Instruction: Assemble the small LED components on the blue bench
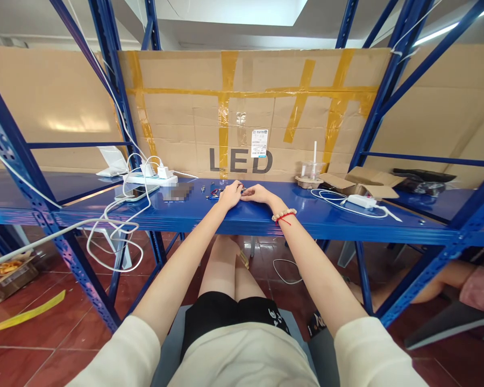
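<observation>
Over the blue shelf top (pixel 197 215), my left hand (pixel 230 195) and my right hand (pixel 258 194) meet near the middle. The fingers of both are closed together around something small and dark, mostly hidden by them; I cannot make out what it is. Just left of my left hand lies a little group of small blue, red and metallic parts (pixel 213 194). A tiny metallic piece (pixel 203 189) sits slightly farther left. A beaded bracelet (pixel 284 215) with a red string circles my right wrist.
At left are a white power strip (pixel 152 179) with plugs, a phone (pixel 136 193) and looped white cables (pixel 123 228). At right stand a plastic cup with a straw (pixel 310 171), an open cardboard box (pixel 361 181) and a white adapter (pixel 362 201). Tall cardboard (pixel 177 123) closes off the back.
</observation>
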### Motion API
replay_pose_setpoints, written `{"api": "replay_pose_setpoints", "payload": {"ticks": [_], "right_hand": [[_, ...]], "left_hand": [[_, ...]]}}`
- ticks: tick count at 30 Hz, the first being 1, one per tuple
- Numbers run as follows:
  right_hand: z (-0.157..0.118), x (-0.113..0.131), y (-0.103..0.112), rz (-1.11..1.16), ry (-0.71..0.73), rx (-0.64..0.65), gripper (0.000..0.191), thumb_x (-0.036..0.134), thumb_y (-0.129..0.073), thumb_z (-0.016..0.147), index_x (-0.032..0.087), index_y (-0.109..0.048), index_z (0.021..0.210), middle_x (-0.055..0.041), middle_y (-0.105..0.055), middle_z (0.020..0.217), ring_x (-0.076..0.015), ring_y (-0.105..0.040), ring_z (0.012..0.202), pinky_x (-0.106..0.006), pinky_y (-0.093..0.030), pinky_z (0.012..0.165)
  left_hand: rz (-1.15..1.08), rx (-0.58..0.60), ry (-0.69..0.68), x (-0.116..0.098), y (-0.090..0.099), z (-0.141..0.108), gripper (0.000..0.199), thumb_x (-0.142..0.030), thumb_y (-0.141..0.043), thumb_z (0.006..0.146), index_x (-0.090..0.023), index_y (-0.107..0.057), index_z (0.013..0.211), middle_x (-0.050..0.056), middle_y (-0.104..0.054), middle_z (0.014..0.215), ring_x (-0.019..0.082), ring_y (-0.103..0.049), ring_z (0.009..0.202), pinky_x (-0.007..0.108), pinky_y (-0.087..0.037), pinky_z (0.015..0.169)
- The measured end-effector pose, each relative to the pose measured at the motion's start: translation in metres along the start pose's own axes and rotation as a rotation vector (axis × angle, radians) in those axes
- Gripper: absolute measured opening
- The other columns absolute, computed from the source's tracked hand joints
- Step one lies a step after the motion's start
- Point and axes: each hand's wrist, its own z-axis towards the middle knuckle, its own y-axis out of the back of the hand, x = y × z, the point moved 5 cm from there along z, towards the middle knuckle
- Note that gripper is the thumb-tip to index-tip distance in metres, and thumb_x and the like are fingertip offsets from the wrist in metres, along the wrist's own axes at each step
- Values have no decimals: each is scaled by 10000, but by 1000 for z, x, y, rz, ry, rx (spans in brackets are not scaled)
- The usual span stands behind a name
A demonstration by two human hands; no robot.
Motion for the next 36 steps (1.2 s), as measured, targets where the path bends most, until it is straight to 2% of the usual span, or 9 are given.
{"api": "replay_pose_setpoints", "payload": {"ticks": [6,10,14,17,21,24,26,36], "right_hand": [[-1,2,1,-45,-30,-27,322,423,-724,565,135,-696,708,-19,-661,676,-116,-554,594,-219,-452,593],[0,2,2,-12,-46,-59,321,390,-759,520,134,-684,699,-30,-661,685,-126,-569,617,-221,-462,602],[0,4,2,44,-17,-66,334,358,-778,496,130,-668,714,-40,-663,703,-130,-587,647,-218,-473,611],[-2,7,3,35,12,-82,339,373,-771,508,123,-656,706,-33,-652,670,-114,-571,600,-205,-464,561],[-3,7,7,48,-23,-178,370,436,-741,545,118,-620,691,-15,-609,576,-83,-511,468,-183,-404,415],[-3,7,13,123,-20,-305,403,446,-746,534,126,-576,711,-25,-611,597,-96,-534,473,-177,-386,369],[-3,8,15,146,1,-354,424,445,-756,516,133,-557,722,-34,-623,628,-101,-543,472,-183,-391,365],[-6,16,20,174,46,-421,423,496,-718,539,134,-565,695,-56,-638,646,-94,-505,424,-231,-429,427]], "left_hand": [[-7,-1,-6,-1,1,-2,297,-349,-287,874,-251,-533,1010,29,-588,1117,216,-513,1039,377,-392,886],[-3,1,-5,-1,0,-1,297,-348,-287,873,-256,-534,1010,24,-589,1113,218,-513,1038,379,-395,883],[0,0,3,0,0,0,295,-343,-288,874,-263,-535,1014,19,-590,1110,213,-506,1052,376,-389,892],[2,3,12,1,0,0,299,-349,-290,873,-259,-525,1033,30,-589,1111,215,-499,1066,383,-387,893],[2,1,20,2,0,1,309,-357,-269,877,-258,-507,1049,45,-588,1106,224,-502,1062,395,-389,881],[7,-11,36,2,1,1,313,-369,-260,878,-264,-487,1066,51,-589,1099,231,-513,1045,393,-393,866],[11,-15,40,2,1,0,311,-376,-255,878,-271,-480,1066,44,-590,1095,231,-517,1038,390,-393,860],[-1,7,-23,-3,3,-3,307,-341,-241,877,-259,-503,1016,36,-618,1005,217,-537,978,381,-406,833]]}}
